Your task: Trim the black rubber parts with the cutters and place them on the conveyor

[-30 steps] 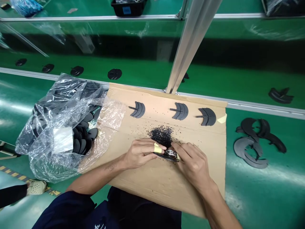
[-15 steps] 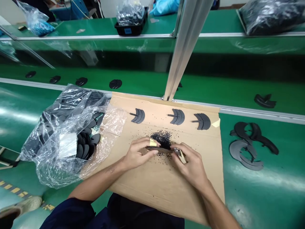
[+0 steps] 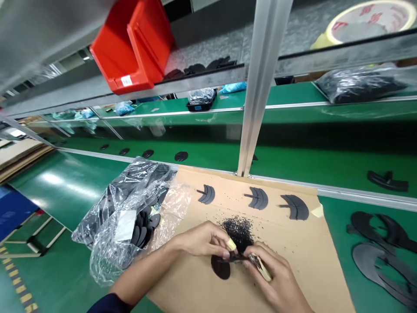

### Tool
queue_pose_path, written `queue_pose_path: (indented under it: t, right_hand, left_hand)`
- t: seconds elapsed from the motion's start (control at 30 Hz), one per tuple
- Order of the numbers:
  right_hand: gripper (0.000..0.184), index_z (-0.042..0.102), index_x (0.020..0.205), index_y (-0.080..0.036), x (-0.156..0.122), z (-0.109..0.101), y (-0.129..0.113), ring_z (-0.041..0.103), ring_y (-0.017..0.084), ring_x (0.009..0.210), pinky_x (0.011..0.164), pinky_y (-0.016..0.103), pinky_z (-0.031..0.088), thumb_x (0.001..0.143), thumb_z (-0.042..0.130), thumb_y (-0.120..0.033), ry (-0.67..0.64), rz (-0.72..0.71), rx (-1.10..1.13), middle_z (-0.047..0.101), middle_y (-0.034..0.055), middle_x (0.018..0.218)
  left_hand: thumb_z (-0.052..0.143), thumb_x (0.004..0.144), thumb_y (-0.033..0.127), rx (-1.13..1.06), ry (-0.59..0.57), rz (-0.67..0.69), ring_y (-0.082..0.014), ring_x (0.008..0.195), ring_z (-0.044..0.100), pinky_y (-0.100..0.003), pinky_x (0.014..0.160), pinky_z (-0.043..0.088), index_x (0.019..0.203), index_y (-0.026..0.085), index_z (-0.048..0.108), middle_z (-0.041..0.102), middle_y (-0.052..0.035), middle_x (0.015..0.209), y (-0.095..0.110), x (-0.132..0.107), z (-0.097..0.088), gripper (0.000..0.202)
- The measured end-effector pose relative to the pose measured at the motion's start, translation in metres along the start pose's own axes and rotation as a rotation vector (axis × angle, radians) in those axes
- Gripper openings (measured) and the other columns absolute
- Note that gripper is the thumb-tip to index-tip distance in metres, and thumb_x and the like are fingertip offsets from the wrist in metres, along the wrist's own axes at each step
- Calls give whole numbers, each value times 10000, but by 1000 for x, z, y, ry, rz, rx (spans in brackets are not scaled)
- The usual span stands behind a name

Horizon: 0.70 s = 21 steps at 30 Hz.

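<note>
Black piece [image 3: 237,258] in left fingers [image 3: 225,254]

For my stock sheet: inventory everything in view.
Bin: one, red, upper left.
Tape roll: one, cream, upper right.
Tray: one, black, far ledge.
Bundles: several, blue, far ledge.
Filled bag: one, clear, far ledge, right.
Metal post: one, silver, centre.
Loose parts: several, black, green strip.
Disc bag: one, clear, left.
Cardboard: one sheet, tan, centre.
Fan-shaped parts: three, black, far cardboard edge.
Scraps: one heap, black, mid-cardboard.
Curved parts: several, black, green bench, right.
Oval part: one, black, below left grip.
Tool: one, cream and silver, right grip.
Left grip: one, bare, pinching oval part.
Right grip: one, bare, around tool.
</note>
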State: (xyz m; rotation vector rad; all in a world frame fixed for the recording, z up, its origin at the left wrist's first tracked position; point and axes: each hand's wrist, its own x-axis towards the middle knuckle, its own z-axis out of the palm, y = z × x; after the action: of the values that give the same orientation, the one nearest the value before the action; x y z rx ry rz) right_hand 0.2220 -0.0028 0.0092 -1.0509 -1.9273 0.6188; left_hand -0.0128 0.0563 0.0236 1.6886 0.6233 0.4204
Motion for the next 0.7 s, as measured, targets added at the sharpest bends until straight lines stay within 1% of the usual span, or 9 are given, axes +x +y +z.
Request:
queue_pose_path:
  t: [0.03, 0.1, 0.13, 0.2, 0.3, 0.37, 0.47, 0.6, 0.7]
  right_hand:
    - [91, 624, 971, -239, 0, 2, 4, 685, 174, 686, 604, 263, 553, 965, 546, -192, 18, -13, -33, 706, 32, 814]
    - [103, 618, 1005, -233, -2, 4, 13, 694, 192, 722, 627, 287, 561, 965, 533, -190, 84, -44, -136, 716, 46, 850]
    - [115, 616, 1017, -229, -3, 4, 17, 696, 202, 734, 634, 302, 561, 960, 528, -181, 112, -65, -199, 719, 54, 862]
    - [158, 615, 1026, -222, -6, 4, 23, 695, 218, 746, 634, 325, 555, 934, 514, -144, 127, -113, -319, 723, 65, 883]
    - [258, 616, 1050, -219, -11, 5, 24, 694, 232, 779, 662, 346, 553, 858, 519, -76, 92, -158, -434, 726, 72, 920]
    - [314, 612, 1056, -219, -15, 6, 22, 687, 235, 798, 698, 356, 550, 807, 537, -43, 85, -153, -469, 723, 69, 926]
    - [349, 604, 1023, -226, -20, 10, 17, 668, 233, 812, 716, 356, 529, 753, 557, -10, 82, -102, -503, 710, 60, 919]
    - [317, 577, 939, -231, -24, 14, 13, 638, 227, 852, 770, 344, 496, 723, 587, 1, 9, 22, -536, 676, 44, 921]
    - [283, 560, 910, -229, -25, 13, 9, 612, 220, 871, 807, 338, 471, 730, 619, -20, -69, 96, -536, 654, 30, 922]
  left_hand:
    - [676, 918, 426, 79, -22, 20, -169, 768, 728, -246, 694, 583, 1013, 124, 762, 750, -97, 887, 9, -1, -12, 328]
    - [658, 940, 332, 283, 17, 75, -165, 805, 723, -249, 739, 572, 982, 142, 764, 751, -90, 918, 28, -1, -40, 221]
    - [647, 947, 291, 396, 78, 97, -167, 835, 721, -257, 773, 566, 974, 155, 763, 752, -83, 935, 37, 1, -56, 180]
    - [635, 946, 227, 622, 265, 94, -177, 885, 718, -279, 827, 556, 979, 176, 759, 755, -69, 959, 49, 13, -90, 138]
    - [638, 927, 162, 904, 524, -59, -198, 969, 713, -304, 898, 541, 979, 187, 757, 757, -62, 1021, 47, 49, -136, 133]
    - [626, 924, 122, 955, 588, -130, -211, 1026, 703, -316, 946, 529, 992, 164, 752, 749, -81, 1066, 35, 77, -157, 150]
    - [609, 946, 144, 983, 607, -214, -222, 1065, 687, -361, 977, 531, 1025, 133, 725, 732, -94, 1088, 12, 110, -172, 140]
    - [620, 975, 316, 1011, 544, -339, -213, 1048, 667, -427, 929, 569, 1148, 140, 650, 673, -91, 1171, -15, 129, -176, 248]
    - [620, 975, 332, 1012, 498, -345, -221, 1069, 652, -427, 919, 573, 1201, 152, 625, 643, -98, 1218, -26, 146, -177, 289]
